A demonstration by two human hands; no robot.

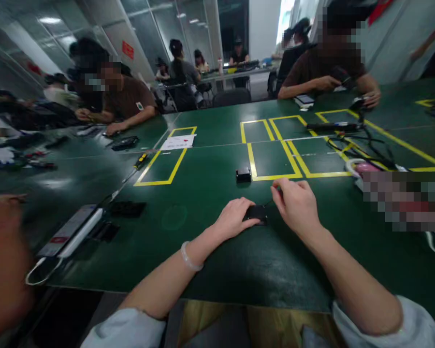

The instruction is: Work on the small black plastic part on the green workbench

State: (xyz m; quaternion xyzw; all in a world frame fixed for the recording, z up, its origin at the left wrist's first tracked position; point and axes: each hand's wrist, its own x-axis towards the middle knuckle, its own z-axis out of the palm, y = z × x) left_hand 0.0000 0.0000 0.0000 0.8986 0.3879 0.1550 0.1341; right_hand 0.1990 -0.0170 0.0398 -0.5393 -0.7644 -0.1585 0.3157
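Left fingers [241, 205] round a black block [257, 213], right fingers [280, 184] pinched on thin rod [268, 203] (green table [206, 193], glassy room [163, 34]).

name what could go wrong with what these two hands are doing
The thin tool in the right hand points toward the left hand, so a slip might poke its fingers. The flat black piece, held by the left hand, could shift if that grip loosens. The small black block sits close beyond and might get knocked.

I see a flat, black rectangular piece [256, 213] lying inward of the green surface's [235, 275] near edge, a thin dark rod [269, 203] slanting beside it.
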